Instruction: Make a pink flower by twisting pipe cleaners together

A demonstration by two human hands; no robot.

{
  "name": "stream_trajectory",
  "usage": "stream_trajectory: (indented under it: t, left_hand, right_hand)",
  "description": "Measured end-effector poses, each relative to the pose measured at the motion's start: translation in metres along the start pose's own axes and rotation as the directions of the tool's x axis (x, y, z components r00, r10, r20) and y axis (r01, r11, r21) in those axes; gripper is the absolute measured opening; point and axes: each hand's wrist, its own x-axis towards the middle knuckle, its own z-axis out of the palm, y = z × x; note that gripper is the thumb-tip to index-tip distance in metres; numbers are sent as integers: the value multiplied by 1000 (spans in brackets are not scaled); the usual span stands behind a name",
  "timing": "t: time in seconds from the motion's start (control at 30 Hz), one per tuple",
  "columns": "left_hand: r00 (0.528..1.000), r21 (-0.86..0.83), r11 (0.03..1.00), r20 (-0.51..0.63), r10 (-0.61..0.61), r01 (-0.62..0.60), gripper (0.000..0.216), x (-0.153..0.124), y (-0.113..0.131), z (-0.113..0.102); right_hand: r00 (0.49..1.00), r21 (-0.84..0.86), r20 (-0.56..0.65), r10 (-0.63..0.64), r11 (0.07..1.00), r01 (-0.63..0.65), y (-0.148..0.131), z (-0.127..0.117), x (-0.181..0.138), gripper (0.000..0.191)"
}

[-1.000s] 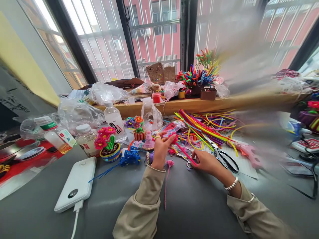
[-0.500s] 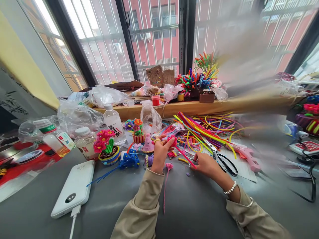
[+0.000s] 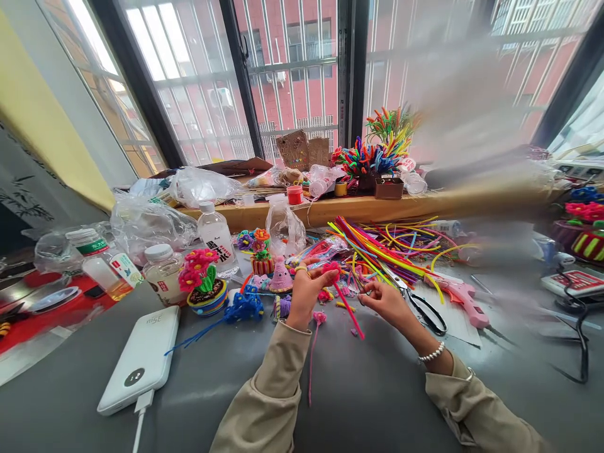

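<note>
My left hand (image 3: 306, 296) is closed around a bright pink pipe-cleaner flower (image 3: 331, 270) at the middle of the table. From it a straight pink stem (image 3: 350, 309) slants down to the right, its lower end free. Just right of the stem, my right hand (image 3: 384, 303) is closed in a pinch; a thin, dark thing shows at its fingertips, too small to name. Below my left hand lies a smaller pink flower (image 3: 319, 317) with a long thin stem. Black-handled scissors (image 3: 427, 311) rest beyond my right wrist.
Colourful pipe cleaners (image 3: 377, 248) lie in a heap behind my hands. A pink glue gun (image 3: 467, 302) lies to the right. To the left are a blue pipe-cleaner piece (image 3: 244, 304), a potted pink flower (image 3: 202, 277), a white power bank (image 3: 141, 352) and several bottles.
The pink stem's lower end has come away from my right fingers and swung down. My right hand has shifted slightly up, apart from the stem. My left hand still holds the flower.
</note>
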Motion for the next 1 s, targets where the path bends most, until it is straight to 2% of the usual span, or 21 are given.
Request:
stream_trajectory:
  t: [0.13, 0.23, 0.33, 0.43, 0.57, 0.83, 1.0]
  left_hand:
    - [1000, 45, 999, 12, 17, -18, 54, 1, -2, 0]
    - [999, 67, 997, 17, 35, -36, 51, 2, -4, -1]
    - [998, 64, 997, 26, 48, -50, 50, 2, -5, -1]
    - [996, 51, 997, 73, 49, -53, 48, 0, -4, 0]
    - [991, 49, 996, 112, 70, -76, 50, -2, -2, 1]
    - [994, 50, 999, 107, -12, 6, 57, 1, -5, 2]
    - [994, 65, 998, 108, -15, 9, 57, 1, -5, 2]
  right_hand:
    - [995, 304, 91, -33, 953, 4, -7, 0, -4, 37]
    - [982, 399, 179, -65, 917, -12, -12, -3, -7, 41]
    - [948, 398, 264, -178, 915, 60, -14, -6, -10, 43]
    - [923, 341, 289, -256, 928, 150, -12, -6, -10, 44]
    - [917, 282, 304, -259, 944, 173, -13, -3, -12, 43]
    - [915, 311, 296, -275, 933, 180, -17, -2, -13, 42]
    - [917, 288, 289, -274, 939, 190, -12, -1, -10, 42]
